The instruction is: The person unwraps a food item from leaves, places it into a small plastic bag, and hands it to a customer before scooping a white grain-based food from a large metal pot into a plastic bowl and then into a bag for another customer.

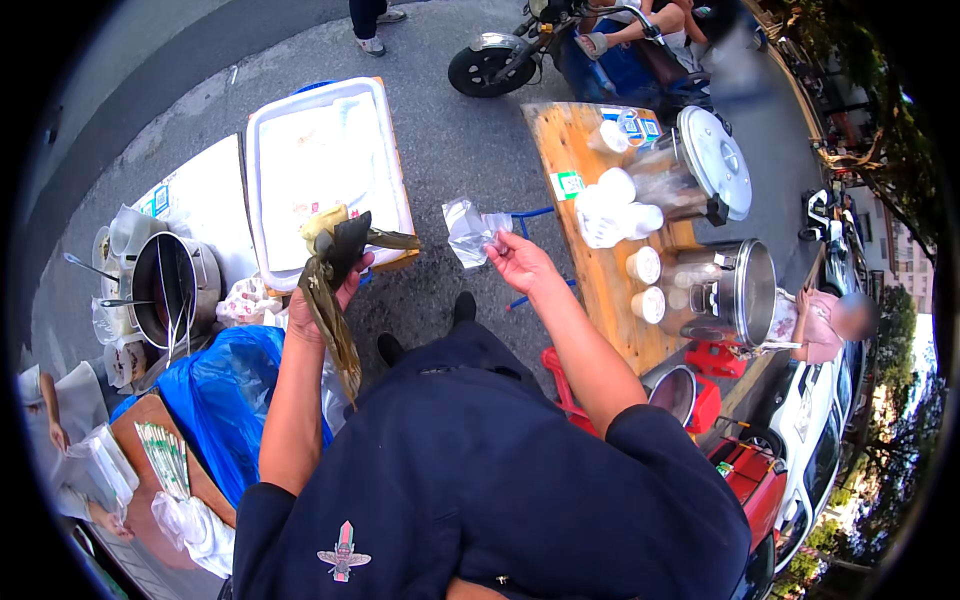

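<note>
In my left hand (315,311) lies a bundle of dark green-brown leaves (337,262), opened around a pale yellow lump of food (324,225) that looks like a rice dumpling. Long leaf ends hang down past my wrist. Between the thumb and fingers of my right hand (521,259) I pinch a clear plastic bag (472,229), which dangles over the pavement. Just beyond my left hand stands a white plastic tray (253,187) lined with white cloth. The palm of my left hand is partly covered by the leaves.
A wooden table (600,315) at right holds lidded cups (643,265) and two large metal pots (757,292). On the left are a deep pot (172,255) with utensils, a blue plastic bag (232,375) and wrapped chopsticks (163,457). A motorcycle (491,64) and other people are nearby.
</note>
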Tool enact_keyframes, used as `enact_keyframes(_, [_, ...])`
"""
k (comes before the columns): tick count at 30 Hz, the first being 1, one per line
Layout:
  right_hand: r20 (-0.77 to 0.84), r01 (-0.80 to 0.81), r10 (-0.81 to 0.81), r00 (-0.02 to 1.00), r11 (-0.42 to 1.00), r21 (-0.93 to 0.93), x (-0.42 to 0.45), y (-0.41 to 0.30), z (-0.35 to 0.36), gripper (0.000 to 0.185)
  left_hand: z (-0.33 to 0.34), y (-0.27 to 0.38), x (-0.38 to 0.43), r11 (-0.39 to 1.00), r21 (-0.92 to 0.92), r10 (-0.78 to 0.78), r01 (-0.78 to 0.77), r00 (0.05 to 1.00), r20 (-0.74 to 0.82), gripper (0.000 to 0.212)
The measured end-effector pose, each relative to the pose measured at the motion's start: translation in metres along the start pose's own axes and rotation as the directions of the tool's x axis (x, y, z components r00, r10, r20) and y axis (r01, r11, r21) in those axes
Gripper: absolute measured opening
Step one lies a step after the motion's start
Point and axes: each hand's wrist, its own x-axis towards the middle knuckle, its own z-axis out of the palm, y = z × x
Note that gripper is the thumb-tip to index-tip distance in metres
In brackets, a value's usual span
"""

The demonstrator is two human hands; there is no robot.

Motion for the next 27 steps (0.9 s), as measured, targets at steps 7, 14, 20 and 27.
enact_keyframes(7, [-0.202, -0.073, 0.103, 0.974, 0.986, 0.153, 0.022, 0.013, -0.011, 0.02, 0.012, -0.025, 0.011, 0.998, 0.068, 0.004, 0.005, 0.991, -0.13, 0.058])
enact_keyframes(14, [0.038, -0.052, 0.048, 0.998, 0.994, 0.099, -0.009, 0.023, 0.014, 0.033, 0.019, -0.044, 0.03, 0.971, 0.236, 0.045, -0.027, 0.997, -0.069, 0.06])
enact_keyframes(20, [0.267, 0.056, -0.019, 0.964, 0.99, -0.132, -0.018, 0.031, 0.024, 0.012, 0.035, -0.065, 0.052, 0.969, 0.246, 0.023, 0.002, 0.995, -0.101, 0.061])
enact_keyframes(27, [0.171, 0.113, -0.062, 0.983, 0.946, -0.303, -0.036, 0.043, 0.052, 0.018, 0.041, -0.081, 0.07, 0.954, 0.294, -0.02, 0.054, 0.993, -0.118, 0.068])
